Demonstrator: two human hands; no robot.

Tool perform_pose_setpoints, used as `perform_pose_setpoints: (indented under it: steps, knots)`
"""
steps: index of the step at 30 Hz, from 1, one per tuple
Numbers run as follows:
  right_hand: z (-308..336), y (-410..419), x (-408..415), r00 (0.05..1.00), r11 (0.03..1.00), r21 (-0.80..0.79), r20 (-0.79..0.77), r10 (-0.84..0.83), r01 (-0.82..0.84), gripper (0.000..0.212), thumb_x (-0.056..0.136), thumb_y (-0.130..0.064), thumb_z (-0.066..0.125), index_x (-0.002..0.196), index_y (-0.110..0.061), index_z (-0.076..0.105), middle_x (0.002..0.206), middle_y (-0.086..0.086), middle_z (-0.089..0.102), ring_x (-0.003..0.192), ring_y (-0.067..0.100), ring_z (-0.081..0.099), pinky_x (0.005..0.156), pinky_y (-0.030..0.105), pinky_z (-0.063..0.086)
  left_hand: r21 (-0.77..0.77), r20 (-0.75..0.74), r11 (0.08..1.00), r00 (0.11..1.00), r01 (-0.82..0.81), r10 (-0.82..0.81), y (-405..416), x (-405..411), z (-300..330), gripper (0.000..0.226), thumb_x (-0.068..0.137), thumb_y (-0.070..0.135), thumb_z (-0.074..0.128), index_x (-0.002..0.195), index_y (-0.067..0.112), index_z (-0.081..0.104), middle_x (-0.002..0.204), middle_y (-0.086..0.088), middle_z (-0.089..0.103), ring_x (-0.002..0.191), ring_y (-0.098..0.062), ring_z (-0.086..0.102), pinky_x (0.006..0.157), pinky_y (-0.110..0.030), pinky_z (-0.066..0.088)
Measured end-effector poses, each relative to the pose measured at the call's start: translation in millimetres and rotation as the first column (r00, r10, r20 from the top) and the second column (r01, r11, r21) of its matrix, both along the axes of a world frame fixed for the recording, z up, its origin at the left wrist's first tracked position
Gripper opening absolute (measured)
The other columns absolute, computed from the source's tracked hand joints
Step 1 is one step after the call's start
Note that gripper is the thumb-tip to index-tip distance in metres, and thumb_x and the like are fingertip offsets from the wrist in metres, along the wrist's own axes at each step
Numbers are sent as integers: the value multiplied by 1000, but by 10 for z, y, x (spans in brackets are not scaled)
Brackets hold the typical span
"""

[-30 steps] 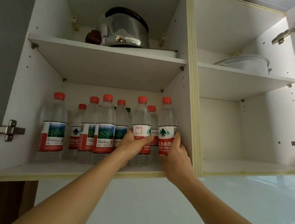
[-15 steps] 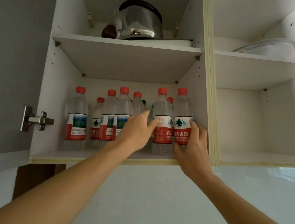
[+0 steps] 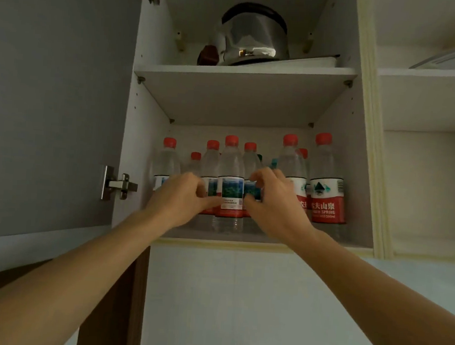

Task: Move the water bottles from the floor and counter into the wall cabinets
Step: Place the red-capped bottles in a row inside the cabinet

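Head view: I see my left hand [image 3: 183, 196] and right hand [image 3: 275, 203] gripping the front water bottle [image 3: 231, 183] from either side; it stands among other bottles on the cabinet's lower shelf [image 3: 357, 241].

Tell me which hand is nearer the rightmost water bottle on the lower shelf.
Right. The right hand is among the middle bottles, one bottle over from the rightmost water bottle; the left hand is farther left, past the centre bottle.

left grip [image 3: 183, 196] raised, fingers curled | right grip [image 3: 273, 203] likewise (both arms outstretched)
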State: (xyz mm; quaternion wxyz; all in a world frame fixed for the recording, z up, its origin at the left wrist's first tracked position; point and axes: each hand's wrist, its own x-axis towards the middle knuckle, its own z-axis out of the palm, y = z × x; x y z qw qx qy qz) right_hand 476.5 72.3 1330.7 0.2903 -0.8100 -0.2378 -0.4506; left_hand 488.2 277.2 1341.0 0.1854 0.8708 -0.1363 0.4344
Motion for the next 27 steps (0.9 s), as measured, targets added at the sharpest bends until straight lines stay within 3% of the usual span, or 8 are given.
perform_pose_setpoints:
  steps: [2,5,8,12,17,19,23,27]
  knots:
    - [45,111,93,995,1000,27,-102,4,-2,49,93,-26,68,136,-20,46,130,4,50,104,15,51,87,27,49,-69,1,998,1000,2,-2,82,104,13,31,84,53,73,90,25,62,92,9,67,78,-4,62,67,-30,55]
    - [67,246,231,971,995,93,-233,46,-24,66,92,-28,71,146,-17,34,139,11,47,113,24,56,94,37,52,-184,-27,982,998,42,-48,112,259,35,43,86,44,76,115,26,51,112,7,60,87,-2,57,65,-17,42]
    - [36,350,354,952,990,137,-297,66,-26,72,89,-27,74,144,-16,29,142,14,47,123,31,56,100,44,53,-291,-68,949,987,123,-149,37,420,69,68,88,35,77,142,18,40,137,-4,56,109,-15,56,84,-26,45]
    - [-54,419,469,958,989,149,-280,65,-24,71,90,-29,73,145,-18,28,136,12,53,119,30,58,98,43,53,-372,-51,900,963,226,-263,-20,613,116,66,92,30,71,146,19,34,142,-5,54,110,-14,53,92,-32,45]
    - [-120,399,546,964,992,122,-261,46,-15,74,92,-29,71,151,-22,25,135,9,55,121,27,58,101,46,53,-421,-38,837,915,350,-402,-20,751,135,77,90,29,74,152,23,29,145,-3,51,130,-22,52,111,-45,44]
    - [-137,407,551,966,995,104,-255,39,-13,80,93,-29,70,154,-22,19,138,9,53,125,28,56,104,47,51,-407,-23,832,906,378,-423,-4,793,109,77,89,27,77,151,24,32,141,0,54,126,-18,55,106,-39,47]
    - [-168,424,550,962,998,68,-271,28,-10,94,91,-30,72,159,-24,7,144,10,48,131,29,51,108,45,46,-398,3,844,920,360,-392,69,796,94,86,84,27,80,153,26,29,119,13,56,107,-9,60,82,-21,49]
    - [-165,415,546,959,997,80,-279,40,-19,93,91,-28,73,158,-24,9,144,10,49,130,29,52,108,48,47,-340,38,914,974,222,-223,127,752,115,97,81,26,83,156,27,21,140,-4,52,124,-26,56,101,-48,52]
